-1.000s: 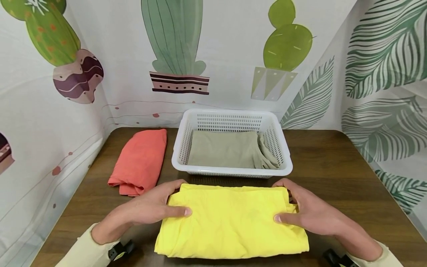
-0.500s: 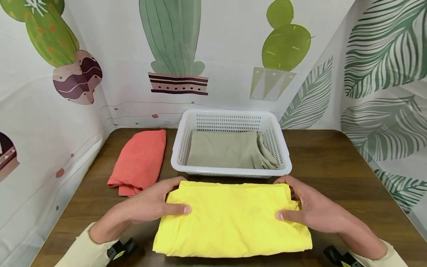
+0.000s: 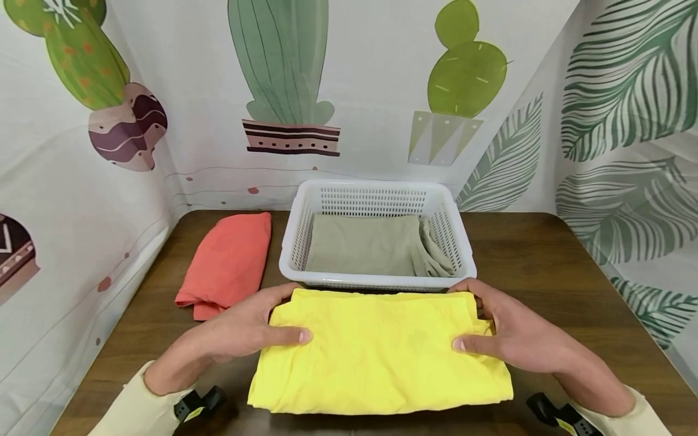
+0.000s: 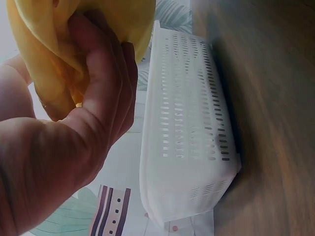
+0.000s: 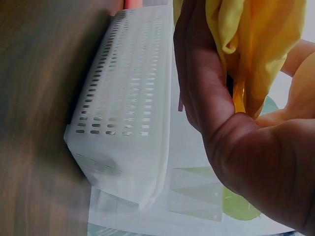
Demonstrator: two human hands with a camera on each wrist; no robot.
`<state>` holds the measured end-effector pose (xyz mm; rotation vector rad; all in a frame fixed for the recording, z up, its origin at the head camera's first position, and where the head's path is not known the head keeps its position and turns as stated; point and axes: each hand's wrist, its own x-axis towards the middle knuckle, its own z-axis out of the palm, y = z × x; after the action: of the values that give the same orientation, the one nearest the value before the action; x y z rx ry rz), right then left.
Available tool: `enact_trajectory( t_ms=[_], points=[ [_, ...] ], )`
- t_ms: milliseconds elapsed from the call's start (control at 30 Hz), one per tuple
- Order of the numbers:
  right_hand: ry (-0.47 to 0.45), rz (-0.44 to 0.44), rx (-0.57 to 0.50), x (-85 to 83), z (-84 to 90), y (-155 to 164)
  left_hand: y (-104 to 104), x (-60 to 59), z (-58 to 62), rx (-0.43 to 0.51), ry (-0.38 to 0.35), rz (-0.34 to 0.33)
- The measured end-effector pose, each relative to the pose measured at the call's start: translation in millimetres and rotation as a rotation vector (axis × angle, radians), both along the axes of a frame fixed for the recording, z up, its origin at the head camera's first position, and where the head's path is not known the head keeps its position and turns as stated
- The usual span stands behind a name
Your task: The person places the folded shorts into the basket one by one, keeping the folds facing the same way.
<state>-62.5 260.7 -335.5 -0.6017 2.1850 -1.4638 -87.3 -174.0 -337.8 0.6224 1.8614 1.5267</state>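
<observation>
A folded yellow cloth (image 3: 382,354), perhaps a garment, is held up between both hands in front of the basket. My left hand (image 3: 245,324) grips its left end, thumb on top and fingers underneath. At the right end my right hand (image 3: 509,333) holds it the same way. Both wrist views show the fingers curled under the yellow fabric (image 4: 49,44), raised off the table. Just beyond stands a white plastic basket (image 3: 376,281) with perforated walls. Inside it lies a folded grey-green cloth (image 3: 362,245), its right end bunched.
A folded coral-red cloth (image 3: 229,260) lies on the wooden table (image 3: 518,254) left of the basket. Behind the table hangs a white backdrop (image 3: 382,79) printed with cacti and leaves. Each wrist wears a black strap with a small device.
Both hands have lifted the yellow cloth slightly and moved it forward, closer to the basket's front rim. The basket and the red cloth have stayed in place.
</observation>
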Motion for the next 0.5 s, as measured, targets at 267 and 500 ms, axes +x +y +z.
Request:
enact_trajectory(
  t_ms=[267,500],
  points=[
    [0.004,-0.003,-0.018,-3.2,3.3,2.3,1.4,-4.9,3.6,0.015,-0.003,0.011],
    [-0.051,-0.028,-0.026,-8.6,7.2,2.8,3.0,-10.0,4.4,0.049,-0.036,0.029]
  ],
)
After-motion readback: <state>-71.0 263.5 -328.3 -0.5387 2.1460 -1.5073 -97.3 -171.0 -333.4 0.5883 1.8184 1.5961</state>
